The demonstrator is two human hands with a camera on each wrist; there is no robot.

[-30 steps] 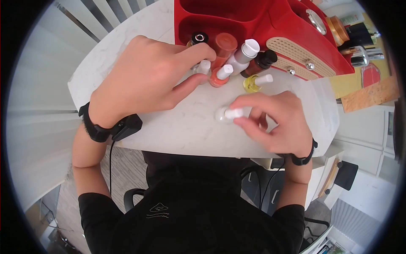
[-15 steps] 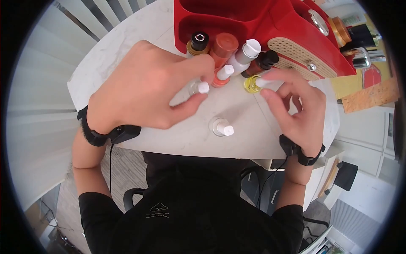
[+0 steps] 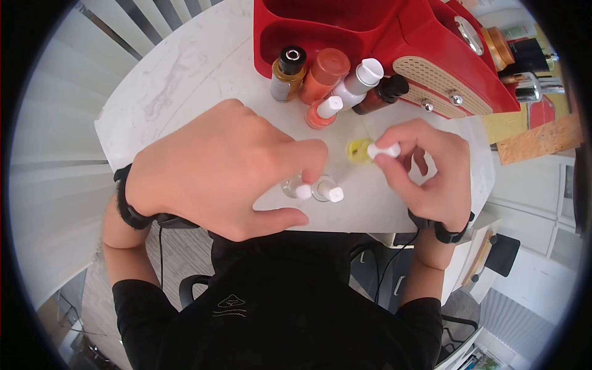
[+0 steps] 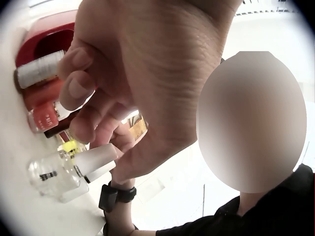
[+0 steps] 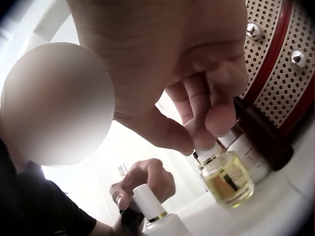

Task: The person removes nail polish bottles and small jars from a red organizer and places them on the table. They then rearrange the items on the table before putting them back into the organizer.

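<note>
Thumb and index finger of my left hand (image 3: 225, 169) are spread apart around a clear nail polish bottle (image 3: 300, 190) with a white cap. It stands on the white table right beside a second white-capped clear bottle (image 3: 327, 190). In the left wrist view the thumb tip overlaps the cap end of a clear nail polish bottle (image 4: 49, 172). My right hand (image 3: 435, 169) pinches the white cap of a yellow nail polish bottle (image 3: 359, 150) between thumb and fingers. The right wrist view shows that yellow bottle (image 5: 229, 182) hanging tilted below the fingertips.
A coral nail polish bottle (image 3: 319, 117) stands before an amber bottle with a black cap (image 3: 287, 80), an orange bottle (image 3: 320, 77), a white bottle (image 3: 354, 86) and a dark brown bottle (image 3: 379, 97). Behind them is a red organizer (image 3: 394, 46) with woven drawers.
My left hand brought the clear bottle toward the table's front edge, beside the other, and its fingers parted. My right hand left one clear bottle and carried the yellow one toward me.
</note>
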